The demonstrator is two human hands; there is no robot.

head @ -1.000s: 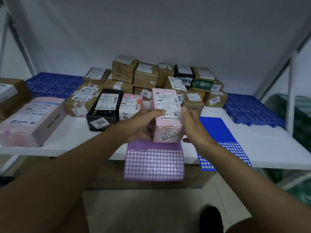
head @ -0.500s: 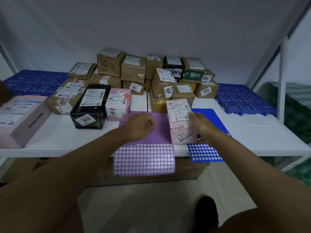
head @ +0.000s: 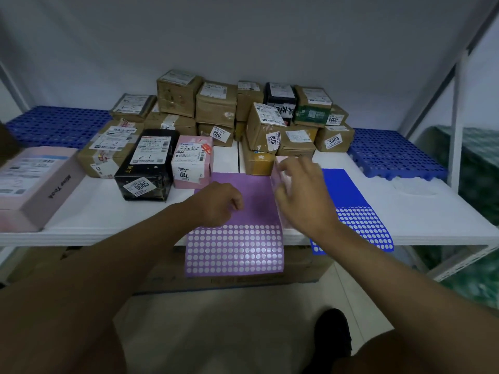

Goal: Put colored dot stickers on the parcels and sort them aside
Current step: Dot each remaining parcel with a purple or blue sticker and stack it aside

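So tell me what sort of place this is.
Probably a parcel sorting or pickup room. A white shelf carries a pile of labelled cardboard parcels, several with number tags such as 3003. Purple and blue dot sticker sheets lie at the front edge for marking them.

White shelf [head: 432, 211]. On it, relative to the hands: purple sticker sheet [head: 235, 244] under the left hand [head: 216, 203], overhanging the front edge; blue sticker sheet [head: 351, 206] right of the right hand [head: 302, 195]; black parcel [head: 148, 163] and pink parcels left; brown cartons [head: 216, 109] stacked behind; blue perforated mats [head: 391, 157] at both far ends.
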